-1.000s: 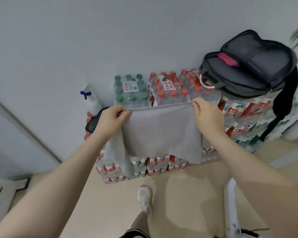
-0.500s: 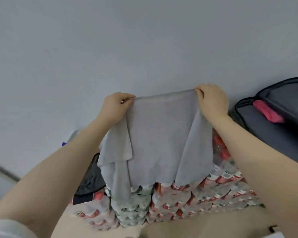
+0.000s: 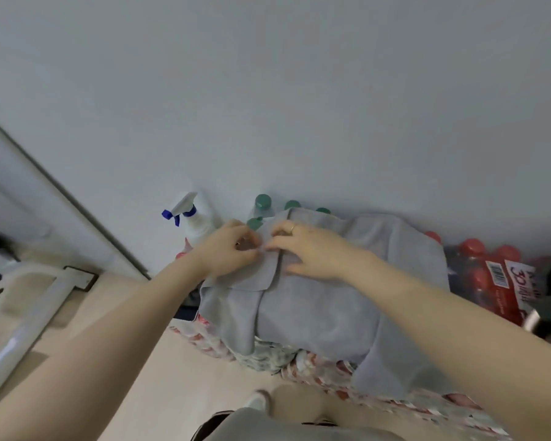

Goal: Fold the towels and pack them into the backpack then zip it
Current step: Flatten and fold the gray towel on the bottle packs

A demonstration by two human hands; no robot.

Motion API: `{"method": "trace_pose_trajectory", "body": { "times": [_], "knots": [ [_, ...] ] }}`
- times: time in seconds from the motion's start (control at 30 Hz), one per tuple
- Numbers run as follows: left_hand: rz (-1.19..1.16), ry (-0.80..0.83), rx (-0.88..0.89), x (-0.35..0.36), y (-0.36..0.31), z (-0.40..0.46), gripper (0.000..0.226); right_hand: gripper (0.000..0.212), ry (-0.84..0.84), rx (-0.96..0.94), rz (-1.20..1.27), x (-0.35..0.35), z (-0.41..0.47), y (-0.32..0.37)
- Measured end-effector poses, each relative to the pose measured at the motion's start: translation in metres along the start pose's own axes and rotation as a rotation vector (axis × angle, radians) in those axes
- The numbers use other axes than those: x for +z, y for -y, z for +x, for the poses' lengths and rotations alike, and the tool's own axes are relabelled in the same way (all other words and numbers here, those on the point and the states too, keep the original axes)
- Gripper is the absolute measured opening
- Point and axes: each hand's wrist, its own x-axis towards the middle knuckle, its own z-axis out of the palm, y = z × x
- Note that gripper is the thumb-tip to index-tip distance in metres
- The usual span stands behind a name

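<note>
Both hands meet at the towel's near-left part, on top of the stacked bottle packs. The left hand (image 3: pixel 228 251) has its fingers curled onto a folded flap of the grey towel (image 3: pixel 318 300), pinching the cloth at its edge. The right hand (image 3: pixel 306 253) lies just beside it, fingertips bent and nipping the same fold line, thumb stretched flat on the fabric; a ring shows on one finger.

The towel lies spread over the bottle packs (image 3: pixel 299 361), covering most of their top. Its left flap is doubled over, and its near edge and near-right corner hang down past the front edge of the packs.

At the far edge, against the wall (image 3: pixel 268 90), green caps (image 3: pixel 263 201) poke out from behind the towel. A white spray bottle (image 3: pixel 194 218) with a blue trigger stands at the far-left corner, just beside the left hand. At the right end of the stack red caps (image 3: pixel 473 246) and a red label show. A dark shape sits at the right frame edge, too cut off to name.
</note>
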Motion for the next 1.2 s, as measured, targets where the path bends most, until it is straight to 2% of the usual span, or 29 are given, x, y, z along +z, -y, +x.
{"method": "trace_pose_trajectory", "body": {
  "times": [0.07, 0.13, 0.2, 0.33, 0.43, 0.5, 0.57, 0.67, 0.73, 0.77, 0.83, 0.9, 0.93, 1.03, 1.13, 1.2],
  "knots": [
    [0.007, 0.114, 0.06, -0.002, 0.006, -0.015, 0.063, 0.042, 0.031, -0.045, -0.04, 0.006, 0.008, 0.003],
    [0.145, 0.143, 0.134, 0.0, 0.012, -0.022, 0.074, 0.03, -0.03, -0.05, -0.026, 0.008, 0.015, 0.001],
    [0.204, 0.079, 0.189, 0.003, 0.016, -0.019, 0.068, 0.022, -0.094, -0.016, 0.031, 0.007, 0.022, 0.001],
    [-0.037, -0.014, 0.163, -0.008, 0.023, -0.004, 0.025, 0.015, -0.23, 0.088, 0.212, -0.004, 0.042, 0.008],
    [-0.335, 0.089, 0.002, -0.029, 0.027, -0.003, 0.033, 0.01, -0.353, 0.231, 0.433, -0.016, 0.06, 0.013],
    [-0.368, 0.109, 0.007, -0.041, 0.03, -0.001, 0.038, 0.013, -0.424, 0.322, 0.578, -0.024, 0.072, 0.016],
    [-0.339, 0.018, 0.039, -0.05, 0.035, 0.007, 0.038, 0.016, -0.505, 0.369, 0.647, -0.032, 0.086, 0.02],
    [-0.341, -0.231, 0.024, -0.063, 0.036, 0.019, 0.042, 0.016, -0.651, 0.382, 0.681, -0.037, 0.105, 0.027],
    [-0.296, -0.406, -0.019, -0.07, 0.039, 0.028, 0.033, 0.015, -0.652, 0.353, 0.722, -0.035, 0.112, 0.033],
    [-0.246, -0.47, -0.044, -0.072, 0.042, 0.033, 0.028, 0.023, -0.621, 0.344, 0.683, -0.033, 0.112, 0.035],
    [-0.198, -0.506, -0.119, -0.07, 0.046, 0.041, 0.017, 0.034, -0.558, 0.342, 0.573, -0.026, 0.106, 0.032],
    [-0.091, -0.485, -0.159, -0.059, 0.045, 0.047, 0.04, 0.031, -0.541, 0.356, 0.489, -0.018, 0.089, 0.023],
    [-0.029, -0.483, -0.113, -0.05, 0.04, 0.05, 0.043, 0.027, -0.545, 0.375, 0.458, -0.014, 0.078, 0.016],
    [0.005, -0.409, 0.181, -0.021, 0.011, 0.052, 0.032, 0.019, -0.566, 0.47, 0.389, -0.006, 0.034, -0.008],
    [0.077, -0.141, 0.417, 0.01, -0.024, 0.054, 0.025, 0.02, -0.651, 0.631, 0.3, -0.001, -0.022, -0.037],
    [0.155, 0.013, 0.541, 0.03, -0.048, 0.053, 0.027, 0.024, -0.722, 0.803, 0.254, 0.006, -0.063, -0.059]
  ]
}}
